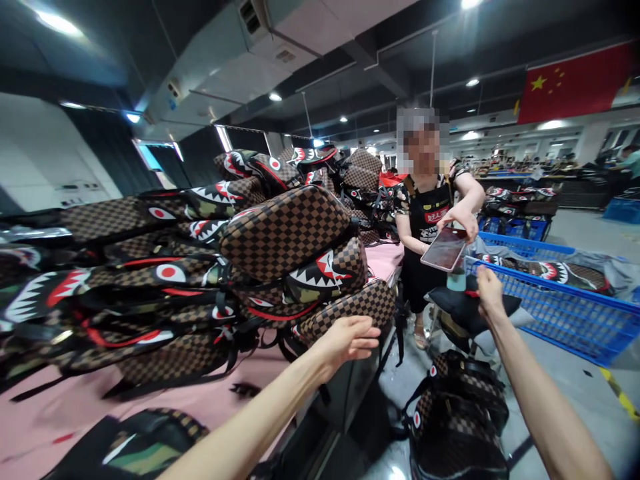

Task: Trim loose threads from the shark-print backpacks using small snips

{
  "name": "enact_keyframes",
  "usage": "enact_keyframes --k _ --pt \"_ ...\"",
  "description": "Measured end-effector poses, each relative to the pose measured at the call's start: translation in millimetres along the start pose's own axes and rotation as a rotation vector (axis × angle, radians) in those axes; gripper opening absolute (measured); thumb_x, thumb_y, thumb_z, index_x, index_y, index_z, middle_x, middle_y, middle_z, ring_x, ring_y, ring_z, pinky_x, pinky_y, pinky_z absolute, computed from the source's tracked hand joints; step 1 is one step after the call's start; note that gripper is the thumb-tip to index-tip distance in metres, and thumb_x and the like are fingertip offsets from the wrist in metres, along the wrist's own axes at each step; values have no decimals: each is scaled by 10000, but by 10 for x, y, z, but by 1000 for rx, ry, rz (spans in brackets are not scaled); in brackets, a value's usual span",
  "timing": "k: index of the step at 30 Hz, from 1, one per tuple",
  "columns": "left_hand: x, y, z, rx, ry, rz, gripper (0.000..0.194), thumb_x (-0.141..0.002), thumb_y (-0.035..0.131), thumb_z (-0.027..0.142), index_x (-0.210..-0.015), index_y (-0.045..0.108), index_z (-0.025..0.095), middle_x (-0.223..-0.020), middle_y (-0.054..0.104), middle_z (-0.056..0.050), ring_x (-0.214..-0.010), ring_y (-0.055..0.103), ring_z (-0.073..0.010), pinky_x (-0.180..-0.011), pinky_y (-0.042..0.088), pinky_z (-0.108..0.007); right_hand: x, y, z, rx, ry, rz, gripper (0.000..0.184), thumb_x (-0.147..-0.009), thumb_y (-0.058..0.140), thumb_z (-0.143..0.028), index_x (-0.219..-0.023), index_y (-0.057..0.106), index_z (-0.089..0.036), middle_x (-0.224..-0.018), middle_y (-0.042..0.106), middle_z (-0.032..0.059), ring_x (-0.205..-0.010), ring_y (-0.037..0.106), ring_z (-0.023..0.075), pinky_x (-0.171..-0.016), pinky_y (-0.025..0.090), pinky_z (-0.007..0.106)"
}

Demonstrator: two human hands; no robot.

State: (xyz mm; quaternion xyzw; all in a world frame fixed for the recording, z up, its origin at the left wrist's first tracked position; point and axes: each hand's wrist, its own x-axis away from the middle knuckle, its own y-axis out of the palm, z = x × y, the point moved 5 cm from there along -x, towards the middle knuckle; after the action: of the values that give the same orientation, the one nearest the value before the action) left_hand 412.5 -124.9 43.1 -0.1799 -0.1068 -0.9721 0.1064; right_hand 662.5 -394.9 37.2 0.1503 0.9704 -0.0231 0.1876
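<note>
On your left, a pink table (30, 400) bears a heap of backpacks (285, 233), brown-and-black checked, with camouflage patches, white shark teeth, red mouths and round red-and-white eyes. Many lie half hidden under others, and the nearest is cut off at the bottom. Your left hand (350, 341) is loose, fingers extended and apart from the thumb, before a checked bag (357, 303) at the table's right edge (whether you touch it, I cannot tell). Farther off, a co-worker (427, 210) holds a phone (444, 249). Nearer, dark backpacks (457, 413) sit on the floor, also cut off below. Your right hand (490, 291) curls near a blue crate (560, 303); I cannot tell whether it grips anything.
</note>
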Motion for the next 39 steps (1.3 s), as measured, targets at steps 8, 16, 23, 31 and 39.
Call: enact_keyframes --k 8,16,23,31,39 --pt "901 -894 -567 -141 25 195 431 -738 640 332 -1092 525 114 -1030 650 -129 -823 640 -151 -688 471 -234 864 1011 -659 -599 753 -553 204 -890 402 -164 -957 578 -83 -855 665 136 -814 659 187 -616 534 268" --pt "2312 -1655 -1728 -1036 178 598 322 -820 471 310 -1093 593 192 -1103 645 -73 -1050 578 -217 -911 458 -355 1724 916 -320 -409 664 -791 287 -715 641 -188 -1002 651 -192 -1196 577 125 -923 634 241 -673 560 300" --pt "2670 -1359 -2858 -1806 195 786 607 -737 560 322 -1318 429 210 -1390 415 -75 -1292 304 -360 -978 322 -547 3820 1051 625 23 1088 -1422 257 -664 712 -250 -859 608 -119 -681 657 62 -583 636 181 -492 514 258" --pt "3310 -1764 -2688 -1774 238 1028 738 -761 428 137 -1440 139 173 -1315 503 -89 -1272 369 -292 -995 350 -406 4914 1974 940 61 1339 -1568 122 -752 541 -110 -863 576 -71 -589 621 50 -429 568 123 -379 434 188" --pt "3834 -2455 -2440 -1705 106 1275 644 -853 418 177 -1437 152 221 -1216 580 -109 -1158 490 -308 -918 412 -432 5475 2200 1096 -4 1675 -1568 255 -847 439 -183 -1047 521 -49 -807 668 147 -687 659 202 -626 525 325"
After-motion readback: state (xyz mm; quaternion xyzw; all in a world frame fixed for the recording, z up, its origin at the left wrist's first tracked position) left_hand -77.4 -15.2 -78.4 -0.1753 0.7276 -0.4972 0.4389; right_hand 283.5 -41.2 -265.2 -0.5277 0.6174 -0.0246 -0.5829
